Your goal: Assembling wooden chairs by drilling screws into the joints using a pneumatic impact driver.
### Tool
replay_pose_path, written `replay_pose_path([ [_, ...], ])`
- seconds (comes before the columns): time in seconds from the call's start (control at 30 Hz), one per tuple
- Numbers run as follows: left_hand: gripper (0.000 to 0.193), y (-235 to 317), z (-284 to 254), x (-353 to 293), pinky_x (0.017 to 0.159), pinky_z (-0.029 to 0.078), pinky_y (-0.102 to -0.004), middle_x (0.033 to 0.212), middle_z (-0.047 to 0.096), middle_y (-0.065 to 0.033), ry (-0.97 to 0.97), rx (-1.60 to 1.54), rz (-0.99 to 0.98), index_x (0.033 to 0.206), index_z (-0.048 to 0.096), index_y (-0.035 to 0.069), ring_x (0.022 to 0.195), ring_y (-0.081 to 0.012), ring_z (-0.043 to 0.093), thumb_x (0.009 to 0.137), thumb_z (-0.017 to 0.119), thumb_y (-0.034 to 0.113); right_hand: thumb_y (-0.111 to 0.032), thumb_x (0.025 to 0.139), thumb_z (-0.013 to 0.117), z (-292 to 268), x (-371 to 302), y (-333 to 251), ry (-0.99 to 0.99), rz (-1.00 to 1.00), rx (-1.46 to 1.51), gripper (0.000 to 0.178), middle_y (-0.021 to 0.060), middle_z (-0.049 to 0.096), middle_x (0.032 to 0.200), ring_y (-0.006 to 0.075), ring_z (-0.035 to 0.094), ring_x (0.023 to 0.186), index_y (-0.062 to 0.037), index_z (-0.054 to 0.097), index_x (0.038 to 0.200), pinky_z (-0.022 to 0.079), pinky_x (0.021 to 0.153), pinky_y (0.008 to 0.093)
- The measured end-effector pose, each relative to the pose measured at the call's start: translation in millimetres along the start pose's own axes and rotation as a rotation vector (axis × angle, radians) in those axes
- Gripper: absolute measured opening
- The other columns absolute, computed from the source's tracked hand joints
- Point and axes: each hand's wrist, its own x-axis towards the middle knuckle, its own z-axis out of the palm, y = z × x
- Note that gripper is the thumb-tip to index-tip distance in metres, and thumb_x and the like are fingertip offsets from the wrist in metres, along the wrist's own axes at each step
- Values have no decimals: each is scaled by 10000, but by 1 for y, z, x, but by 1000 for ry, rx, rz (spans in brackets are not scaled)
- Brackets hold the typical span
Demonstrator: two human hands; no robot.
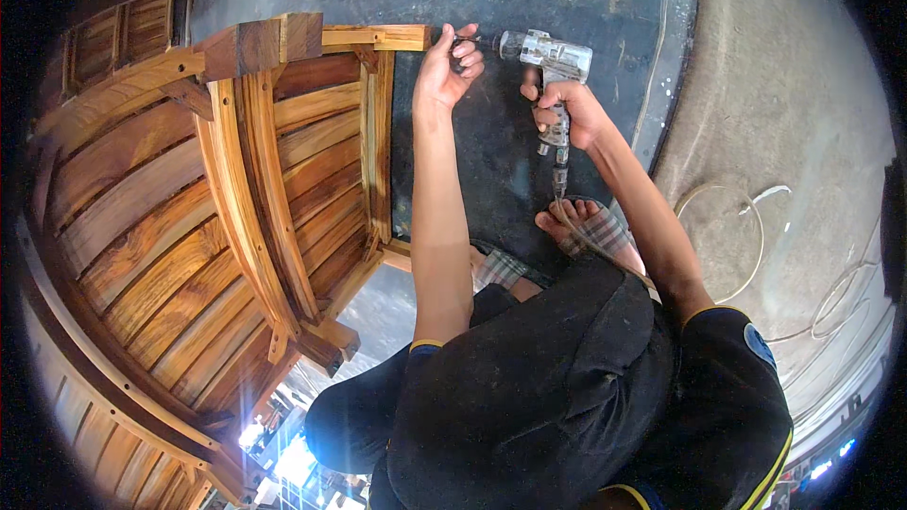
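Observation:
My right hand [567, 111] is wrapped round the grip of a silver air drill [565, 59], which points left. A hose [590, 244] runs from the bottom of its handle. The drill's thin dark bit reaches toward my left hand [451, 68], whose fingers are curled in a pinch at the bit's tip. What they pinch is too small to make out. Beside those fingers is the end of a light wooden rail [402, 38], part of a slatted wooden furniture piece [321, 151] lying on its side.
More slatted wooden furniture [142, 255] fills the left side. A dark mat [491, 146] covers the floor under my hands, with bare concrete [756, 113] to the right. Loops of pale hose [761, 227] lie on the concrete. My foot [590, 222] is close below the drill.

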Motion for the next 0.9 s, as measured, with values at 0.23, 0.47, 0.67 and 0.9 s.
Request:
replay_pose_path([
  [0.23, 383, 6, 7, -1, 473, 306, -236, 587, 350, 41, 89, 146, -26, 1011, 557, -5, 548, -96, 361, 957, 491, 369, 24, 663, 520, -3, 1, 1, -10, -5, 5, 279, -2, 537, 769, 78, 363, 439, -93, 527, 916, 339, 421, 237],
  [0.47, 346, 9, 10, -2, 434, 274, -223, 574, 339, 42, 211, 265, -82, 979, 549, -4, 497, -87, 324, 944, 534, 340, 20, 652, 521, -1, 0, 0, 51, -11, -64, 275, 0, 531, 753, 83, 366, 447, -84, 529, 906, 330, 431, 244],
  [0.67, 343, 3, 8, 3, 388, 239, -230, 543, 318, 43, 455, 354, -77, 942, 563, 10, 450, -88, 309, 927, 562, 353, 18, 633, 525, 6, 2, -1, 57, 7, -126, 282, 5, 523, 734, 91, 377, 441, -78, 532, 897, 369, 436, 256],
  [0.9, 314, -12, 5, 2, 383, 233, -228, 555, 334, 44, 450, 412, 106, 967, 580, -11, 448, -80, 331, 938, 546, 300, 35, 647, 521, -4, 15, 10, 61, -2, -34, 277, 20, 532, 717, 103, 408, 442, -68, 535, 903, 414, 437, 279],
])
